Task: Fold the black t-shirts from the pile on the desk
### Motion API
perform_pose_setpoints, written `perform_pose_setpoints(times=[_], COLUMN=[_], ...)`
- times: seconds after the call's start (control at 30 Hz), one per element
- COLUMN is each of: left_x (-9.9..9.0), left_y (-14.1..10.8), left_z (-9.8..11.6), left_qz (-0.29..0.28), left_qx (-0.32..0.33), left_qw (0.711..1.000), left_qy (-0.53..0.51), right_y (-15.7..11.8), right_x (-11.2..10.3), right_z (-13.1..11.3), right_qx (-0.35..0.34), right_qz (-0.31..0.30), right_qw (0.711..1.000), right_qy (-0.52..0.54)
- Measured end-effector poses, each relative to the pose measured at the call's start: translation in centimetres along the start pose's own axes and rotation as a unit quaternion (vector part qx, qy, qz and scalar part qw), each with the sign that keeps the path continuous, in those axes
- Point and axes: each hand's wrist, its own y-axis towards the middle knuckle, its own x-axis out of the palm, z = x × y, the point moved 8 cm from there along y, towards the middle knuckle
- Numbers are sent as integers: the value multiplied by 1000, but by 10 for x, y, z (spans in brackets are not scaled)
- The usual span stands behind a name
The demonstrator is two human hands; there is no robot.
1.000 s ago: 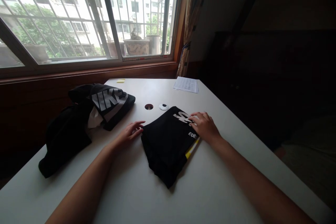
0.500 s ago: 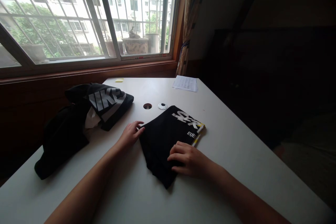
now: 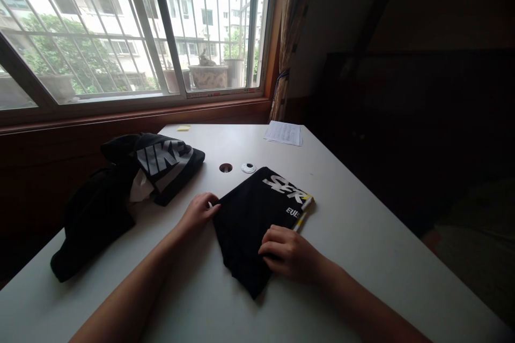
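Observation:
A folded black garment (image 3: pixel 245 220) with white lettering and a white-and-yellow edge lies flat on the white table (image 3: pixel 362 278), its near corner pointing toward me. At its left corner, my left hand (image 3: pixel 200 210) pinches the fabric between thumb and fingers. My right hand (image 3: pixel 287 249) rests on the lower right edge with its fingers curled in against the cloth. What lies under those curled fingers is hidden.
To the left lies a crumpled dark garment (image 3: pixel 96 214) with large grey letters. Farther back are a cable hole (image 3: pixel 226 168), a white round cover (image 3: pixel 248 168), a yellow note (image 3: pixel 184 128) and some papers (image 3: pixel 283 133). A barred window (image 3: pixel 132 37) stands behind the table.
My left fingers have closed from a loose touch into a pinch on the garment's left corner. My right hand stays at the lower right edge, fingers slightly more curled. The view has tilted up a little.

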Motion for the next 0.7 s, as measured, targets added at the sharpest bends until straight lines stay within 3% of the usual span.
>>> perform_pose_setpoints(times=[0.4, 0.53, 0.7], left_x=[-11, -14, -21], left_y=[-6, -10, -17], left_z=[9, 20, 34], left_qz=[56, 62, 89], left_qx=[-42, -22, 11], left_qw=[988, 971, 957], left_qy=[-137, -231, -275], right_y=[-2, -5, -8], right_x=[-31, -37, -42], right_z=[-5, -11, -26], right_qx=[9, -3, -38], right_qz=[126, 157, 172], right_qw=[992, 987, 984], right_qy=[18, 20, 6])
